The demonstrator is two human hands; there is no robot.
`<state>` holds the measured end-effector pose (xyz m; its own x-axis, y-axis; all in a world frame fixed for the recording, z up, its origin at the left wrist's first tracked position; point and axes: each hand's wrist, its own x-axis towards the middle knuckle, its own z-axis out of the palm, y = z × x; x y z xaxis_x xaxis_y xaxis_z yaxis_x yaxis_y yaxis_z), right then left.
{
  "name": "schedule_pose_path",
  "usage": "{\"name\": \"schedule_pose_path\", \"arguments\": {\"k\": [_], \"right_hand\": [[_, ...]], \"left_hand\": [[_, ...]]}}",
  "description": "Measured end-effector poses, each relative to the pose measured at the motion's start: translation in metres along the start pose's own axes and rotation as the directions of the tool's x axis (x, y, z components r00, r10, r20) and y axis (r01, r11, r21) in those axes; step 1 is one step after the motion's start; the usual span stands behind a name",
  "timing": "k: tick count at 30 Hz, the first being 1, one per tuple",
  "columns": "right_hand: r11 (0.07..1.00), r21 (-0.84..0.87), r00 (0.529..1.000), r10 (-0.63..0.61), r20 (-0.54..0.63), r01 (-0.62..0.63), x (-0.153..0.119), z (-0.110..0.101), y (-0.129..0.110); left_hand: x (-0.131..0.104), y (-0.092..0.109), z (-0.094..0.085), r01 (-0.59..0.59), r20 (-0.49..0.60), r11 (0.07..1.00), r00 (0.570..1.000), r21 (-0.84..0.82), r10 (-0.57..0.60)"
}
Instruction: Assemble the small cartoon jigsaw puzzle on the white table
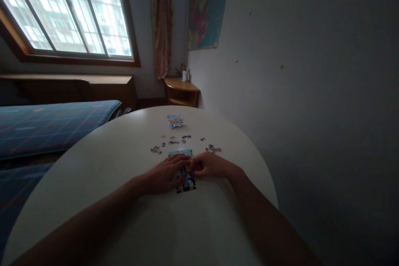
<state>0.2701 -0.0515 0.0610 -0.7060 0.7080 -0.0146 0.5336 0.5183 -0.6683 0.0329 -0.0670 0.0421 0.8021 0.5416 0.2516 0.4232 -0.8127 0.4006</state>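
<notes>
Resting flat on the round white table (pixel 131 216), the left hand (pixel 165 174) lies palm down with its fingers spread over the left part of a partly built jigsaw puzzle (pixel 186 183). Touching that puzzle from the other side, the right hand (pixel 208 166) is curled in a narrow pinch at its fingertips; whether a piece sits between them is too small and dim to tell. Only the puzzle's top edge and lower part show between and below the two hands.

Just beyond the puzzle, loose puzzle pieces (pixel 174 141) are scattered over the tabletop, with one small cluster (pixel 156 149) to the left of the puzzle and another cluster (pixel 213 149) to its right. Farther beyond the puzzle, near the table's far edge, lies a small picture card (pixel 176 121). Well past the puzzle stand a window (pixel 68 12), a curtain (pixel 162 20), a wall map (pixel 207 6), a wooden corner shelf (pixel 181 90) and, off to the left, a blue checked mattress (pixel 46 126).
</notes>
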Motion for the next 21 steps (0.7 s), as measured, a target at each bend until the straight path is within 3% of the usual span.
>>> {"name": "schedule_pose_path", "arguments": {"k": [11,14,18,21], "right_hand": [[0.996,-0.089,1.0,-0.003,-0.018,0.001,0.003,0.003,-0.011],[0.982,-0.181,0.993,0.042,-0.109,-0.061,0.007,0.0,-0.004],[0.892,-0.337,0.902,0.151,-0.404,-0.3,0.008,-0.009,0.018],[0.796,-0.325,0.825,0.345,-0.448,-0.51,0.004,-0.011,0.038]], "left_hand": [[-0.01,-0.021,0.0,0.112,-0.01,0.986,0.994,0.125,-0.112],[-0.013,-0.031,-0.002,0.159,-0.053,0.974,0.987,0.164,-0.153],[-0.017,-0.05,-0.008,0.317,-0.186,0.917,0.943,0.241,-0.277],[-0.021,-0.066,-0.015,0.421,-0.269,0.867,0.896,0.266,-0.352]]}}
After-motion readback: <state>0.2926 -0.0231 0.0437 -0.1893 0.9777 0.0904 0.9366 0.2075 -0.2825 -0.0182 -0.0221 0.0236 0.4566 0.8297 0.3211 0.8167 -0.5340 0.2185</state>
